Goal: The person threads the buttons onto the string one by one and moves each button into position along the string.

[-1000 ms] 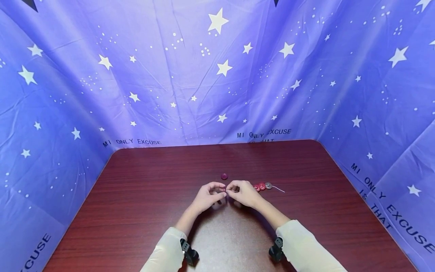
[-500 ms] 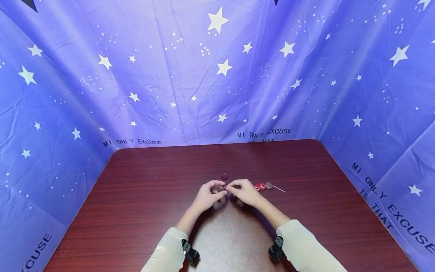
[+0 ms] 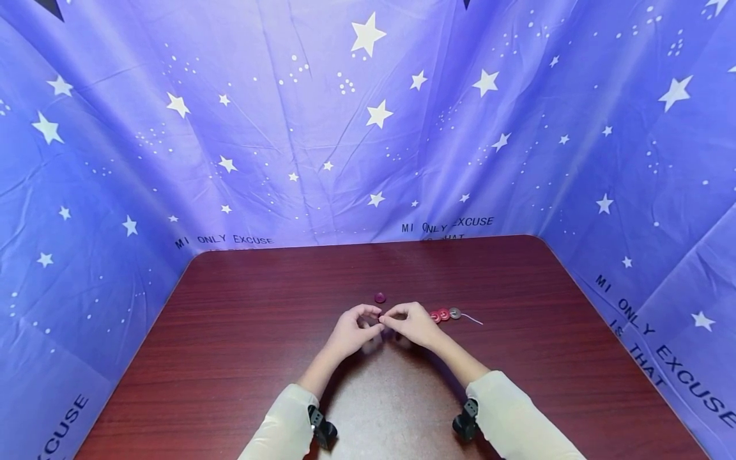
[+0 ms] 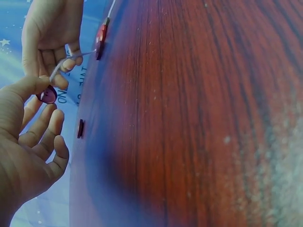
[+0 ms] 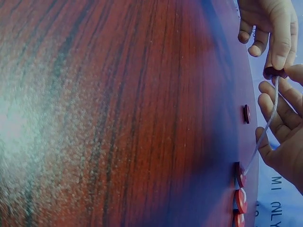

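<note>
My left hand (image 3: 351, 329) pinches a dark purple button (image 4: 49, 94) on edge between thumb and fingers, above the table. Meeting it from the right, my right hand (image 3: 413, 324) has thumb and forefinger together at that button, pinching the pale string (image 5: 273, 111) by it. A small whitish bit shows at the button's face in the left wrist view. From there the string slants down to a row of strung buttons (image 3: 443, 314), red ones and a grey one, lying on the table. The right hand partly covers this row in the head view.
A loose purple button (image 3: 380, 298) lies flat just beyond the hands. The string's free tail (image 3: 473, 319) trails right of the grey button. The dark red wooden table (image 3: 259, 294) is bordered by a starry blue-purple cloth (image 3: 322, 128) at back and sides.
My right fingertips have shifted slightly left against the held button, which is now more covered in the head view. The strung row and loose button stay in place.
</note>
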Tool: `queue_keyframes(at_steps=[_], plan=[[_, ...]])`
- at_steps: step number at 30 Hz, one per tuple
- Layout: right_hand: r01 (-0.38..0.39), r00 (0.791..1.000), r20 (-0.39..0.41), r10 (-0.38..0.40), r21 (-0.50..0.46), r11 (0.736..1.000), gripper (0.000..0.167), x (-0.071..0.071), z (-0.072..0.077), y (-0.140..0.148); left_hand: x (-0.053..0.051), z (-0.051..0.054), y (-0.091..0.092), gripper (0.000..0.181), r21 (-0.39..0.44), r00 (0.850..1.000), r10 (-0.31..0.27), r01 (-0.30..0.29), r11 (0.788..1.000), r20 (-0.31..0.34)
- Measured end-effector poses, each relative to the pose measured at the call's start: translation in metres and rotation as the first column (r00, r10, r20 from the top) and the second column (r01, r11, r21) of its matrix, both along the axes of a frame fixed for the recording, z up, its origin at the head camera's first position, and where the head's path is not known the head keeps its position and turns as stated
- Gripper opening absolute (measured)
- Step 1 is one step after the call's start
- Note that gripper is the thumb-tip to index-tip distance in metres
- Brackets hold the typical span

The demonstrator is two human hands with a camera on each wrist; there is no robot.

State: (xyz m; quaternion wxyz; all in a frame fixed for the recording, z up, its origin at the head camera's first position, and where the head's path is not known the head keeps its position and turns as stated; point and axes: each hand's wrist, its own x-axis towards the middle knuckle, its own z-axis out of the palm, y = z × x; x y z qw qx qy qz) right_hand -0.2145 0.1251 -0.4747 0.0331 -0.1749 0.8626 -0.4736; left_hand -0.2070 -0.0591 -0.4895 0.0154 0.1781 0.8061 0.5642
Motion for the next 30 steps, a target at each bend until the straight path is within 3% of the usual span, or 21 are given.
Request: queue_keyframes(at_steps=[13,20,30], plan=[[0.021,0.999,0.050,-0.017,-0.079,0.997,0.023,0.0007,0.0017,0.0017,-0.0011,0.0014,0.0002,0.011,-0.008,0.998,0.066,-0.066,0.998,0.003],[-0.001,1.000,-0.012,-0.001,-0.099,0.995,0.024,0.0013,-0.0023,0.0023,-0.0014,-0.0006,0.0022,0.010,-0.041,0.995,0.092,-0.094,0.995,-0.033],[0.002,0.998,-0.059,0.001,0.051,0.999,0.018,0.0042,0.0020,-0.0002,-0.0011,-0.0002,0.0026,0.006,-0.064,0.992,0.111,-0.115,0.991,-0.066]])
